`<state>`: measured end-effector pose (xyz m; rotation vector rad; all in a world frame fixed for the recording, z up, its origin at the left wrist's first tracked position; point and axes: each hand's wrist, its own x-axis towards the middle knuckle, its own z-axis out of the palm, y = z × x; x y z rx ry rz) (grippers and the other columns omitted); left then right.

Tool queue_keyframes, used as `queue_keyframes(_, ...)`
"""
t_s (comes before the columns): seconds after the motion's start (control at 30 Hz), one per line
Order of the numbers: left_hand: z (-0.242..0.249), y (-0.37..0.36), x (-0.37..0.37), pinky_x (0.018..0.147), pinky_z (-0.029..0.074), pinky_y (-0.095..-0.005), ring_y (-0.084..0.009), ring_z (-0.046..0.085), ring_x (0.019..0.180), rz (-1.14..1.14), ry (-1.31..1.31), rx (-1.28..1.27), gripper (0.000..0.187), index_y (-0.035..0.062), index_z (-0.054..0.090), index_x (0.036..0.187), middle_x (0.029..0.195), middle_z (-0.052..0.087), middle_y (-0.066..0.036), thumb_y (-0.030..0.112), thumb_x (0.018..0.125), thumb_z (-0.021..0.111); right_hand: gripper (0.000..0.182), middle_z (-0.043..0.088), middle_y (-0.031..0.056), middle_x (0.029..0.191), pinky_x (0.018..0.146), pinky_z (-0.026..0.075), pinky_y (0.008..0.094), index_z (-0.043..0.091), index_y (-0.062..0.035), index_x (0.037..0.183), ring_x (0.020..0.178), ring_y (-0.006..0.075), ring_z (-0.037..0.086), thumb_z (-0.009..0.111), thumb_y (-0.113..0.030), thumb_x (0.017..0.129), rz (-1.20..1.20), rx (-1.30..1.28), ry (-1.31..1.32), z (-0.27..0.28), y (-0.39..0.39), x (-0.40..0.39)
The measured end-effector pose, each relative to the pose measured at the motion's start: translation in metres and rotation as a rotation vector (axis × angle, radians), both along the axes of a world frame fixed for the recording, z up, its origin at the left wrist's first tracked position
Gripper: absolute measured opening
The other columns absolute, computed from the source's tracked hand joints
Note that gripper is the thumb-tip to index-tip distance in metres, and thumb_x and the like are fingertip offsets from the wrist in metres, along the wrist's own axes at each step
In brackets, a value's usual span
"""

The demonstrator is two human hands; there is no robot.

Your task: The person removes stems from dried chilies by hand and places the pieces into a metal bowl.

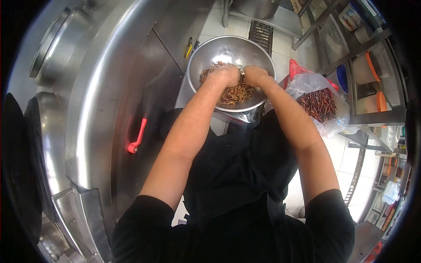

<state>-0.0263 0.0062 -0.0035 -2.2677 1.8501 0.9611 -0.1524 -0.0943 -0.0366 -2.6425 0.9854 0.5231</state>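
Observation:
A wide steel mixing bowl sits in front of my knees, with a heap of dried chili pieces and stems in it. My left hand is closed over the heap, its fingers curled down. Close beside it, my right hand is also closed, knuckles turned up. Something small shows between the two hands, too small to name. To the right of the bowl, an open plastic bag holds whole dark red dried chilies.
On the left is a steel counter front with a red lever handle and a yellow-handled tool. Metal shelves with plastic tubs stand at right. A floor drain grate lies behind the bowl. A steel pot stands beyond.

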Motion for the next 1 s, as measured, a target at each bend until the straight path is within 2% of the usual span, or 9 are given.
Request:
queue_keyframes(0.13,-0.004,-0.004,0.011,0.096,0.056,-0.0434,-0.0334,0.070,0.109,-0.029,-0.009,-0.063,0.029,0.0062,0.076,0.112,0.118,0.072,-0.019,0.014,0.086,0.063,0.039,0.071,0.0264,0.117,0.092,0.057,0.0456,0.073,0.0047,0.113,0.109,0.0366,0.071,0.070,-0.017,0.081,-0.032,0.049,-0.048,0.002,-0.002,-0.002)
queue_keyframes(0.2,-0.013,-0.004,0.021,0.092,0.055,-0.0429,-0.0310,0.072,0.101,0.029,-0.009,-0.209,0.022,0.0168,0.078,0.106,0.107,0.076,-0.012,0.021,0.088,0.066,0.033,0.073,0.0243,0.105,0.083,0.059,0.0436,0.073,0.0063,0.106,0.097,0.0339,0.073,0.070,-0.018,0.083,-0.103,0.099,-0.154,0.009,-0.007,0.003)
queue_keyframes(0.23,-0.013,-0.005,0.025,0.088,0.056,-0.0414,-0.0290,0.072,0.097,0.063,0.035,-0.272,0.021,0.0144,0.077,0.106,0.104,0.076,-0.012,0.022,0.089,0.067,0.031,0.075,0.0233,0.100,0.079,0.060,0.0426,0.072,0.0071,0.102,0.090,0.0326,0.075,0.070,-0.018,0.083,-0.140,0.123,-0.206,0.011,-0.010,0.004)
queue_keyframes(0.33,0.000,-0.008,0.028,0.076,0.057,-0.0356,-0.0218,0.073,0.086,0.218,0.296,-0.336,0.022,0.0074,0.075,0.105,0.096,0.076,-0.011,0.024,0.092,0.069,0.021,0.069,0.0094,0.081,0.065,0.058,0.0339,0.067,0.0010,0.094,0.067,0.0198,0.066,0.070,-0.019,0.087,-0.571,0.771,-0.650,0.020,-0.017,-0.004)
queue_keyframes(0.37,0.007,-0.009,0.028,0.072,0.056,-0.0329,-0.0186,0.072,0.083,0.310,0.467,-0.271,0.023,0.0051,0.075,0.106,0.093,0.075,-0.009,0.024,0.093,0.069,0.012,0.057,-0.0020,0.075,0.060,0.053,0.0252,0.060,-0.0077,0.092,0.062,0.0080,0.053,0.068,-0.017,0.091,-0.622,0.914,-0.762,0.022,-0.017,-0.007)
queue_keyframes(0.43,0.017,-0.008,0.022,0.060,0.052,-0.0235,-0.0077,0.067,0.073,0.421,0.679,-0.253,0.024,0.0005,0.072,0.106,0.085,0.072,-0.003,0.022,0.096,0.071,0.009,0.058,-0.0017,0.078,0.060,0.053,0.0252,0.060,-0.0081,0.094,0.064,0.0076,0.054,0.066,-0.015,0.093,-0.632,1.050,-0.871,0.027,-0.017,-0.010)
queue_keyframes(0.73,0.001,-0.019,0.014,0.064,0.052,-0.0285,-0.0119,0.065,0.070,0.443,0.471,-0.529,0.017,0.0000,0.071,0.102,0.081,0.071,-0.005,0.016,0.097,0.067,0.014,0.058,-0.0036,0.082,0.061,0.050,0.0226,0.057,-0.0108,0.093,0.066,0.0060,0.052,0.065,-0.019,0.101,-0.569,1.088,-0.997,0.037,-0.013,-0.011)
queue_keyframes(0.93,0.006,-0.014,0.016,0.072,0.054,-0.0319,-0.0159,0.069,0.079,0.315,0.478,-0.647,0.020,0.0016,0.071,0.105,0.088,0.073,-0.008,0.018,0.094,0.068,0.013,0.061,-0.0017,0.086,0.066,0.054,0.0248,0.060,-0.0082,0.099,0.069,0.0068,0.055,0.066,-0.019,0.102,-0.599,1.241,-1.070,0.042,-0.019,-0.018)
queue_keyframes(1.0,0.016,-0.009,0.013,0.078,0.055,-0.0359,-0.0216,0.071,0.086,0.282,0.307,-0.596,0.020,0.0042,0.072,0.108,0.092,0.075,-0.009,0.017,0.092,0.068,0.012,0.062,-0.0001,0.085,0.067,0.056,0.0267,0.061,-0.0069,0.099,0.071,0.0078,0.057,0.065,-0.018,0.102,-0.633,1.277,-1.096,0.043,-0.024,-0.021)
